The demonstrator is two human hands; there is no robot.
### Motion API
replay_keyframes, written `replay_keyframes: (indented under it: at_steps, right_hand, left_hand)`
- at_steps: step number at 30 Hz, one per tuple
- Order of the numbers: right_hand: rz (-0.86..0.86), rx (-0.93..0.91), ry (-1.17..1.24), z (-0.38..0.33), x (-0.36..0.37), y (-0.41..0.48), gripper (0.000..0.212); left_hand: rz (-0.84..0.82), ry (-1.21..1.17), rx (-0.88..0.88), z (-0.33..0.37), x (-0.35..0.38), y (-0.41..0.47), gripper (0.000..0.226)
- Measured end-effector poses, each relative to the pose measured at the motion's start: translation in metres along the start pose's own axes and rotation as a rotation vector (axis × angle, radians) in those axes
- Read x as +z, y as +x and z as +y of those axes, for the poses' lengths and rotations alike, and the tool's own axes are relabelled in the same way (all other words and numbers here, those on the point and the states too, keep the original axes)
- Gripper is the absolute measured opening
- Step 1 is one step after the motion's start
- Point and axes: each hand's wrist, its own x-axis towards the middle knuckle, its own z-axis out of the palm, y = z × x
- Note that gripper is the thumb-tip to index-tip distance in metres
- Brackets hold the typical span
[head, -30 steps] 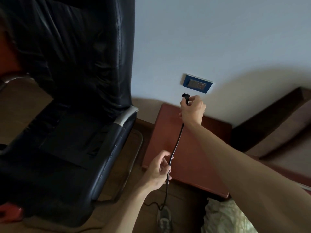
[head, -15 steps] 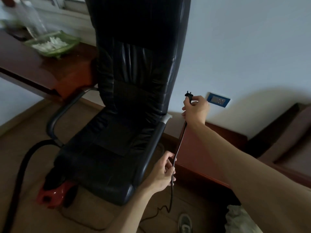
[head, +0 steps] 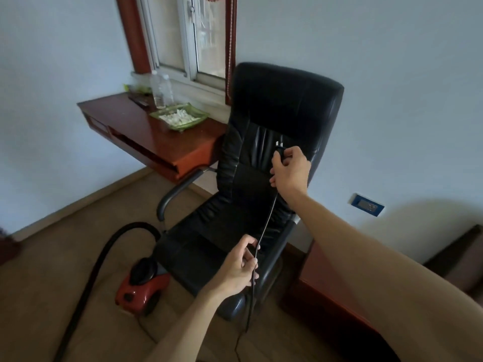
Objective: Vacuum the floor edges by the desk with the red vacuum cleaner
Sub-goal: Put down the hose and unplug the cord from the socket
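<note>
The red vacuum cleaner (head: 142, 290) sits on the floor left of the black chair, its black hose (head: 104, 252) arching away to the lower left. My right hand (head: 290, 171) grips the black plug (head: 280, 150), prongs pointing up, in front of the chair back. The thin black power cord (head: 266, 226) runs down from it through my left hand (head: 239, 267), which pinches it, then drops to the floor. The wooden desk (head: 146, 134) stands under the window at the back left.
A black leather office chair (head: 261, 163) fills the middle. A blue wall socket (head: 367, 204) is on the right wall, above a low wooden cabinet (head: 321, 291). The desk carries a green tray (head: 179, 116) and a clear bottle (head: 161, 91).
The view swung left and up, away from the socket. My right hand with the plug now sits in front of the chair back, far left of the socket; both hands still hold the cord.
</note>
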Motion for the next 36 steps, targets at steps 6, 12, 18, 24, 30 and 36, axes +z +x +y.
replay_keyframes:
  at_steps: [6,12,18,24,30,36]
  right_hand:
    - [-0.097,-0.075,0.076,-0.069,0.027,-0.016,0.012]
    - [-0.220,-0.117,0.108,-0.109,0.056,-0.048,0.027]
    - [-0.343,-0.190,0.136,-0.141,0.061,-0.085,0.024]
    - [-0.439,-0.232,0.240,-0.172,0.084,-0.121,0.015]
    - [-0.541,-0.253,0.326,-0.209,0.106,-0.168,0.012]
    - [-0.540,-0.272,0.328,-0.237,0.135,-0.200,0.013]
  left_hand:
    - [0.194,0.075,0.030,0.034,-0.031,-0.044,0.023]
    - [0.347,0.193,-0.002,0.048,-0.051,-0.101,0.022]
    - [0.473,0.236,-0.025,0.051,-0.058,-0.148,0.025]
    - [0.590,0.209,-0.030,0.054,-0.067,-0.191,0.029]
    - [0.751,0.241,-0.067,0.042,-0.091,-0.235,0.038]
    - [0.817,0.266,-0.050,0.026,-0.123,-0.270,0.041]
